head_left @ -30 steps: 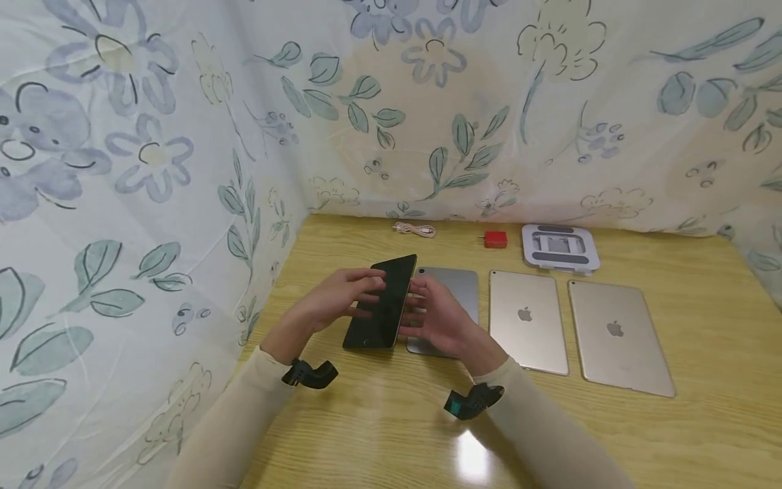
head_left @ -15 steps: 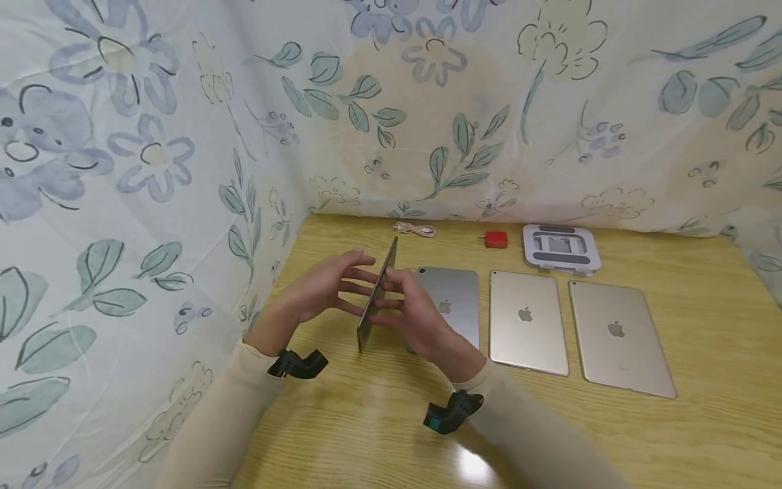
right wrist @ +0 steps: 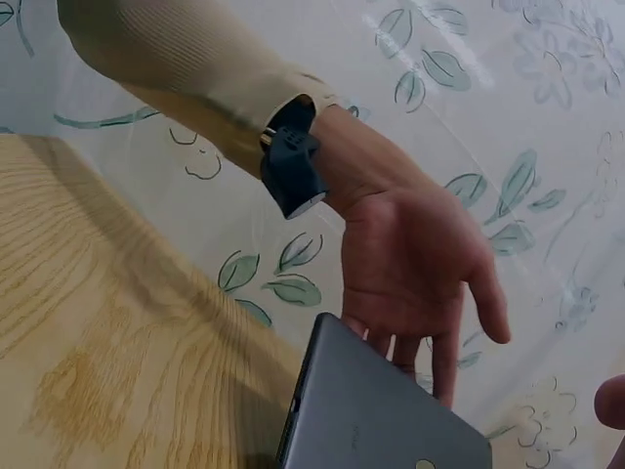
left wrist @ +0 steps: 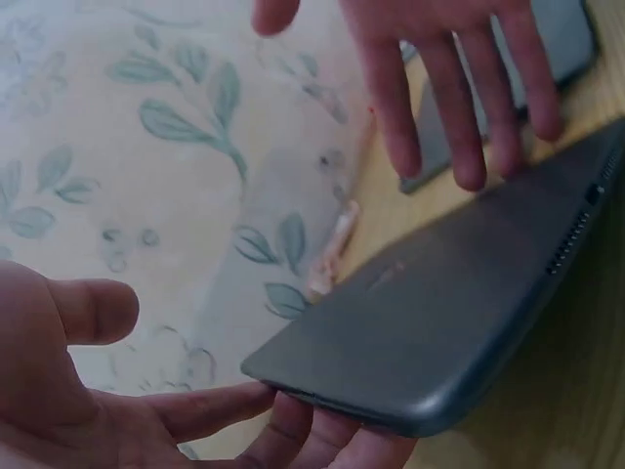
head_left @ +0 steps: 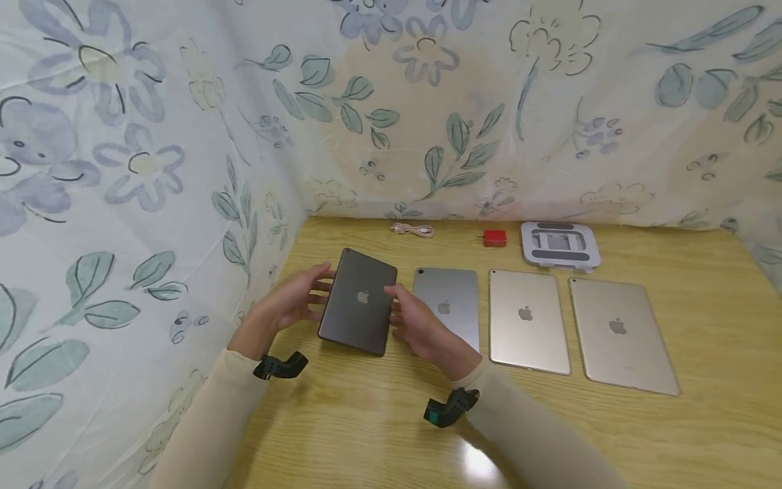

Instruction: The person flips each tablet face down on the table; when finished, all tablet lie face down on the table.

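A dark grey tablet point(head_left: 357, 309) stands tilted over the left part of the table in the head view, its back with the apple logo facing me. My left hand point(head_left: 296, 299) supports its left edge; in the left wrist view the extended fingers point(left wrist: 210, 410) lie under the edge and the thumb stays apart. My right hand point(head_left: 421, 322) is at the tablet's right edge. In the left wrist view its fingers point(left wrist: 454, 117) hang straight beside the tablet, the thumb away from it; whether they touch it I cannot tell.
To the right lie a blue-grey tablet point(head_left: 452, 292) and two gold tablets point(head_left: 528, 339) point(head_left: 620, 353), backs up. Behind them are a coiled cable point(head_left: 412, 229), a red charger plug point(head_left: 494, 238) and a white-and-grey folded stand point(head_left: 561, 246). A floral cloth point(head_left: 427, 109) borders the table.
The dark tablet has turned from its black screen, through edge-on, to its grey back. My left hand has moved a little left; the right hand followed the tablet's turning.
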A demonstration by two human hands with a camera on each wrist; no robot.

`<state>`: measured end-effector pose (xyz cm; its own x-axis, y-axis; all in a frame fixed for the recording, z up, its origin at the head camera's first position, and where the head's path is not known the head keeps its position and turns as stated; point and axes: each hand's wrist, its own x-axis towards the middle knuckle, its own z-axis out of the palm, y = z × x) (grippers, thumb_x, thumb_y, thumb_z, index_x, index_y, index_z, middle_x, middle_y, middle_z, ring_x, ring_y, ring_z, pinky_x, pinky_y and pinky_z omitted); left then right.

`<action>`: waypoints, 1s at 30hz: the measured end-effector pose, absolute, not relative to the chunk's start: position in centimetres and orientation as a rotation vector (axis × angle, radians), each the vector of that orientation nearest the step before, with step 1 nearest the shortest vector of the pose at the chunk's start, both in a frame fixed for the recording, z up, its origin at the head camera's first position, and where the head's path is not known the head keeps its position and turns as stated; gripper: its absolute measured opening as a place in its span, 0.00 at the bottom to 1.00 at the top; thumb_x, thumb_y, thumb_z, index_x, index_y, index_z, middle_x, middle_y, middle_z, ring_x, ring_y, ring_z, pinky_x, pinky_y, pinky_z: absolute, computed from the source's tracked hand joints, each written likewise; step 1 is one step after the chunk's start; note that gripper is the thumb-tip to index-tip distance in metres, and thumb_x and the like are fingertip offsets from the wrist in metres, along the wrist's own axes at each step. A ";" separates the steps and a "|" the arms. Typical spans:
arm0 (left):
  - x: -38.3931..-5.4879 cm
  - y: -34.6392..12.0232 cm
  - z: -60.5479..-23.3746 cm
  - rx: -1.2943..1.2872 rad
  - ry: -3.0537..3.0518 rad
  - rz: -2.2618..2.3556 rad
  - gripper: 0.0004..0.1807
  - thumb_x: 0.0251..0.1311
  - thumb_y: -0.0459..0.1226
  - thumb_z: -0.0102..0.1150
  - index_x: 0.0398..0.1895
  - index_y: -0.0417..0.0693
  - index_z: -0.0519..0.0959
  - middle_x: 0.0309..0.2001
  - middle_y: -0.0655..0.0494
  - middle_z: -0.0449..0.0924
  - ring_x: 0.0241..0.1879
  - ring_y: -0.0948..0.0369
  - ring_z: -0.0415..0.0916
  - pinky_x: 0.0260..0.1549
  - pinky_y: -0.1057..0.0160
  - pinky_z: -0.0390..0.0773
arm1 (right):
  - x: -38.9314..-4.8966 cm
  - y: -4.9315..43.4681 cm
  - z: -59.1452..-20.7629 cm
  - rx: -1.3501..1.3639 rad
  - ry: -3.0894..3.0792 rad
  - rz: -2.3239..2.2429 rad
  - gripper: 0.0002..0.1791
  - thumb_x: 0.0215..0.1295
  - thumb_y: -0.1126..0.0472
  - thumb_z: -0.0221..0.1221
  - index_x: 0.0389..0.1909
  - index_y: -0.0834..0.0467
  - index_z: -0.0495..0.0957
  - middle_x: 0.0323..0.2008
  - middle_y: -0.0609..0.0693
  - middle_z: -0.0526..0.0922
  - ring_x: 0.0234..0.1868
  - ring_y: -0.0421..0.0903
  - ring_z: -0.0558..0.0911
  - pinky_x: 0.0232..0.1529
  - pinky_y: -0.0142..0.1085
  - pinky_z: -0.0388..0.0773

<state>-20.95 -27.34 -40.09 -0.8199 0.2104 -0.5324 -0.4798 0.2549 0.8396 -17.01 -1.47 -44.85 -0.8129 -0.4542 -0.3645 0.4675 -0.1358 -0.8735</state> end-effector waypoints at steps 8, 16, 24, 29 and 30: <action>-21.1 -27.3 -43.1 -0.300 2.007 1.601 0.33 0.88 0.54 0.37 0.80 0.40 0.68 0.70 0.37 0.71 0.56 0.49 0.75 0.47 0.56 0.84 | -16.8 0.0 -45.8 -0.040 1.540 -1.991 0.42 0.86 0.46 0.40 0.89 0.62 0.42 0.89 0.68 0.39 0.89 0.68 0.44 0.90 0.59 0.45; -21.0 -26.4 -44.5 -0.338 2.154 1.456 0.31 0.87 0.53 0.45 0.67 0.32 0.77 0.59 0.42 0.78 0.52 0.53 0.78 0.49 0.56 0.83 | -16.5 0.8 -45.8 -0.059 1.568 -1.951 0.39 0.87 0.46 0.37 0.89 0.63 0.46 0.89 0.66 0.40 0.89 0.66 0.45 0.89 0.58 0.48; -20.7 -26.0 -44.3 -0.240 2.303 1.331 0.33 0.87 0.49 0.47 0.80 0.33 0.68 0.79 0.34 0.66 0.73 0.40 0.71 0.70 0.41 0.79 | -16.4 2.2 -45.8 -0.120 1.596 -1.921 0.40 0.88 0.47 0.41 0.89 0.64 0.45 0.89 0.65 0.44 0.89 0.66 0.48 0.89 0.58 0.48; -20.0 -26.5 -42.3 -0.127 2.500 1.266 0.32 0.87 0.50 0.48 0.82 0.39 0.69 0.77 0.36 0.72 0.68 0.37 0.77 0.63 0.43 0.85 | -15.4 6.6 -44.5 -0.301 1.738 -1.829 0.34 0.91 0.51 0.42 0.88 0.63 0.54 0.88 0.65 0.52 0.85 0.69 0.59 0.86 0.61 0.57; -19.8 -26.7 -41.5 -0.091 2.547 1.236 0.32 0.87 0.50 0.48 0.82 0.40 0.69 0.76 0.36 0.73 0.68 0.37 0.78 0.61 0.43 0.86 | -15.1 7.9 -44.0 -0.350 1.794 -1.807 0.34 0.91 0.51 0.43 0.87 0.64 0.55 0.87 0.66 0.55 0.84 0.71 0.61 0.85 0.62 0.59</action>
